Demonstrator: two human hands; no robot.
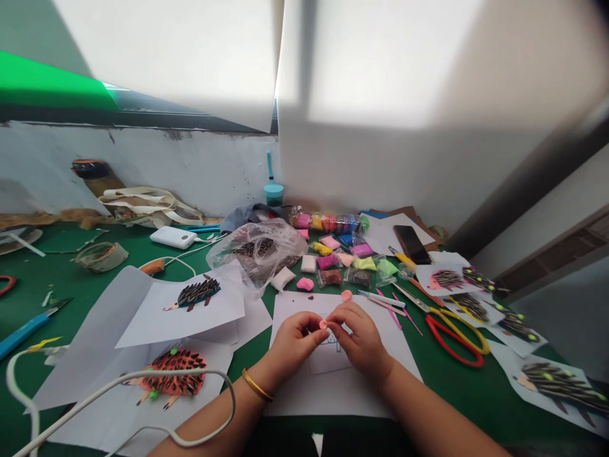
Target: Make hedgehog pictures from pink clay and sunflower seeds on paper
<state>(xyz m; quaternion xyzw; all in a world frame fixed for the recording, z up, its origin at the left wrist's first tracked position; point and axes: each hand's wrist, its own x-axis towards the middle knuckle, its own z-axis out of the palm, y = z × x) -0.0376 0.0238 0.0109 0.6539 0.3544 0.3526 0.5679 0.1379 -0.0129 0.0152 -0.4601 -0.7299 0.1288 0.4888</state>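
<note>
Between the fingertips of both hands is a small piece of pink modelling clay [323, 324]. My left hand [297, 336], with a gold bangle at its wrist, pinches it from the left. On the other side my right hand [356, 336] grips it too. Both hover above a white sheet of paper [290, 393]. A smaller paper with a blue drawing [332, 365] lies beneath, partly covered by the hands. Just beyond the fingers sits another lump of pink clay [347, 296], and two tiny dark bits rest near the sheet's far edge.
Several packets of coloured clay [328, 261] lie behind the paper, beside a clear plastic bag [259, 251]. To the right are scissors [457, 336], a phone [412, 244] and hedgehog pictures [554, 387]. A white cable [143, 376] loops across the left forearm near finished hedgehogs [174, 371].
</note>
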